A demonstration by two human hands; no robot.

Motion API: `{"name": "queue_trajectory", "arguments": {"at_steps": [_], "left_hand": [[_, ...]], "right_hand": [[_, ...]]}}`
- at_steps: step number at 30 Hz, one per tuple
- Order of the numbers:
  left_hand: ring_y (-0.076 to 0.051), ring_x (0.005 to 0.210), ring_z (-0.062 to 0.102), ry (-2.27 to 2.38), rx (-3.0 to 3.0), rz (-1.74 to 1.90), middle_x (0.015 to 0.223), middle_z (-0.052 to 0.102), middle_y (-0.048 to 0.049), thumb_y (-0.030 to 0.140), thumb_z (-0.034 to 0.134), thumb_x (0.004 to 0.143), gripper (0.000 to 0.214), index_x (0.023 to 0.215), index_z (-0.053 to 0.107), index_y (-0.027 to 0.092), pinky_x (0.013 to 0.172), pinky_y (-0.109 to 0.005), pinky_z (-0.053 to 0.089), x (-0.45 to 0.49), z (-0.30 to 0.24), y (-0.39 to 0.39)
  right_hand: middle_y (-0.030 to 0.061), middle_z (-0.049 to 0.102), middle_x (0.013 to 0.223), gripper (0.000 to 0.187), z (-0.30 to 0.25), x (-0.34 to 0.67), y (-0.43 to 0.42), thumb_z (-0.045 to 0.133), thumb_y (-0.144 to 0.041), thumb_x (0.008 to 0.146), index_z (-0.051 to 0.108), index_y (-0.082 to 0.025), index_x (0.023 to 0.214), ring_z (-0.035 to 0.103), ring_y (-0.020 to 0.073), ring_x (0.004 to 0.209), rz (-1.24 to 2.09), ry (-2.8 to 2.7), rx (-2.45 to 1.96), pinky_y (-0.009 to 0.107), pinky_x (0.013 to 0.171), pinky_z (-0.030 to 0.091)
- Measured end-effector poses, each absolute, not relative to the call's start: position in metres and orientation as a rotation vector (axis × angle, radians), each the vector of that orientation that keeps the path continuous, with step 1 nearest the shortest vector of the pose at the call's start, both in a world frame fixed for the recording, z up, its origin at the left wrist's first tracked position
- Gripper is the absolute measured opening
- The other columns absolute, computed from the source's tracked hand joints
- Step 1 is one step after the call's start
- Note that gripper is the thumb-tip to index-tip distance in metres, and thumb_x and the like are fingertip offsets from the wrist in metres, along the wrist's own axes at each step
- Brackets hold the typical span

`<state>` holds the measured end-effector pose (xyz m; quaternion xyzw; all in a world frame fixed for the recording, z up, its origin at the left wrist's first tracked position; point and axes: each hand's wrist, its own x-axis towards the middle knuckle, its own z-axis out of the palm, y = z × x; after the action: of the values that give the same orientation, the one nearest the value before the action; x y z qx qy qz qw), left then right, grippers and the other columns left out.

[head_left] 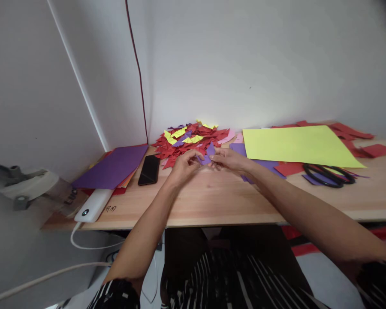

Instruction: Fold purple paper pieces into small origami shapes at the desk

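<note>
A small purple piece of folded paper [207,159] is held between my two hands, a little above the front part of the desk. My left hand [187,164] pinches its left side between thumb and fingers. On the other side, my right hand [225,159] grips the paper's right edge, with one corner pointing up. Just behind my hands lies a heap of small folded papers [170,148], mostly red, with some yellow and purple ones. Part of the heap is hidden by my left hand.
A black phone [149,170] lies left of my hands. Further left, purple sheets [114,165] rest partly over a white power strip [94,206]. At right are a yellow sheet [299,146], black-handled scissors [328,175] and red paper pieces [378,150]. The wall stands behind.
</note>
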<state>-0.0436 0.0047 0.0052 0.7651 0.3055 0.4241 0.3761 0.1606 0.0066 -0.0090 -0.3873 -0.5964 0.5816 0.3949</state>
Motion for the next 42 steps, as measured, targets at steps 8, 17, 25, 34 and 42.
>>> {"name": "queue_trajectory", "arguments": {"at_steps": [8, 17, 25, 34, 42], "left_hand": [[-0.018, 0.097, 0.057, 0.714, 2.144, 1.12, 0.106, 0.061, -0.0083, 0.013, 0.064, 0.076, 0.013, 0.086, 0.069, 0.019, 0.077, -0.025, 0.043, -0.043, 0.009, 0.001], [-0.017, 0.097, 0.054, 0.679, 2.207, 1.087, 0.108, 0.055, -0.0071, 0.013, 0.065, 0.077, 0.017, 0.09, 0.074, 0.022, 0.072, -0.025, 0.043, -0.046, 0.003, 0.005], [-0.016, 0.086, 0.054, 0.75, 2.009, 1.211, 0.091, 0.059, -0.0053, 0.023, 0.076, 0.069, 0.009, 0.069, 0.07, 0.016, 0.071, -0.026, 0.042, -0.04, 0.002, 0.008], [-0.009, 0.055, 0.049, 0.882, 1.476, 1.128, 0.061, 0.061, 0.0, 0.033, 0.081, 0.061, 0.026, 0.069, 0.067, 0.012, 0.058, -0.024, 0.038, -0.03, -0.003, 0.005], [-0.008, 0.054, 0.052, 0.843, 1.257, 1.18, 0.063, 0.063, -0.0002, 0.03, 0.084, 0.054, 0.034, 0.072, 0.062, 0.012, 0.057, -0.023, 0.04, -0.023, -0.009, 0.004]], "right_hand": [[0.0022, 0.069, 0.071, 0.028, -0.01, 0.161, 0.008, 0.07, -0.035, 0.078, 0.048, -0.018, 0.073, 0.052, 0.0071, 0.051, 1.484, -1.527, -1.003, 0.022, 0.051, 0.038], [0.001, 0.068, 0.071, 0.034, -0.016, 0.16, 0.012, 0.073, -0.043, 0.073, 0.049, -0.019, 0.076, 0.053, 0.008, 0.053, 1.482, -1.6, -0.954, 0.023, 0.052, 0.039], [0.0017, 0.068, 0.073, 0.027, -0.013, 0.158, 0.009, 0.069, -0.041, 0.078, 0.053, -0.018, 0.077, 0.055, 0.0086, 0.059, 1.358, -1.663, -0.929, 0.023, 0.057, 0.041], [0.0023, 0.068, 0.073, 0.029, -0.011, 0.153, 0.005, 0.072, -0.039, 0.074, 0.052, -0.019, 0.077, 0.056, 0.0099, 0.06, 1.328, -1.624, -0.933, 0.024, 0.058, 0.041], [0.0014, 0.067, 0.07, 0.029, -0.013, 0.152, 0.008, 0.068, -0.042, 0.077, 0.05, -0.02, 0.076, 0.056, 0.0109, 0.06, 1.222, -1.675, -0.963, 0.025, 0.059, 0.043]]}}
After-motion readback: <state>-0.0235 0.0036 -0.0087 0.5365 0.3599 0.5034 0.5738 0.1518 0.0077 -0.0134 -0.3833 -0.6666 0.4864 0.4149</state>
